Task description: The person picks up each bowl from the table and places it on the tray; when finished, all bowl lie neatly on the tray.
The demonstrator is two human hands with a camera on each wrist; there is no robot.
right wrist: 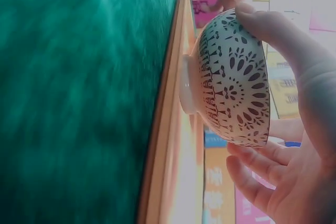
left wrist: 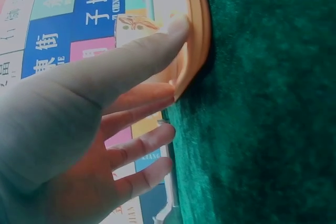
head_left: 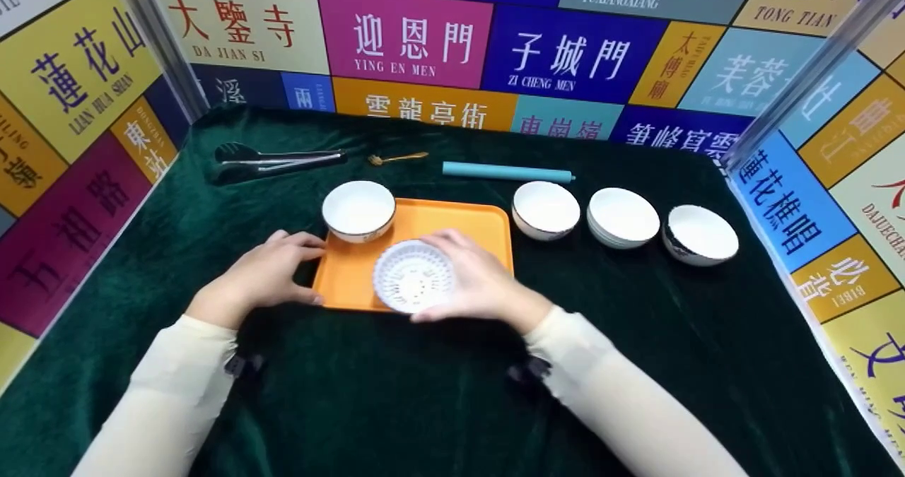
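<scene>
My right hand (head_left: 481, 279) holds a white bowl (head_left: 413, 277) with a dark petal pattern, thumb and fingers at opposite sides of its rim. The bowl (right wrist: 233, 82) is upright over the front of an orange tray (head_left: 452, 226); whether its foot touches the tray I cannot tell. My left hand (head_left: 272, 268) is at the tray's left side. In the left wrist view its thumb (left wrist: 147, 53) rests against the tray's rim (left wrist: 197, 30), with the fingers extended. Another white bowl (head_left: 359, 208) stands on the tray's back left corner.
Several white bowls, among them a near one (head_left: 546, 208), a middle one (head_left: 622, 215) and a far one (head_left: 700, 233), stand in a row right of the tray. Behind lie black-headed tongs (head_left: 279, 160), a small golden spoon (head_left: 398, 158) and a light-blue stick (head_left: 508, 173). Printed panels border the green cloth (head_left: 396, 399).
</scene>
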